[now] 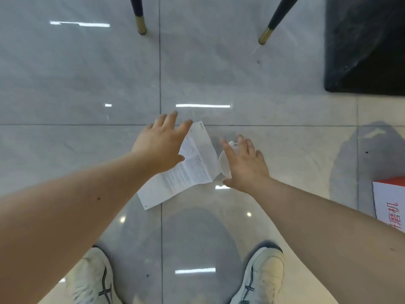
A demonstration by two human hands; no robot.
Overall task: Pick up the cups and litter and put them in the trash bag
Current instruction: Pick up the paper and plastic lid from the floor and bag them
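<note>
A: Both grips are empty: the left hand (161,145) is spread over the printed paper sheet (186,170), and the right hand (245,165) is spread over a clear plastic cup (224,164) on the tiled floor (87,84).

B: So it's the reach?

A: I'd say so. Next, close on each.

B: Anything in the cup? And the bag?

A: It looks empty, mostly hidden. No trash bag in view.

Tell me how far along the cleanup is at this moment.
Nothing looks done: no trash bag is in view. Both hands are empty and spread, the left hand over the white printed paper sheet, the right hand over the clear plastic cup on the glossy grey tiled floor. Picking up and bagging both remain.
</note>
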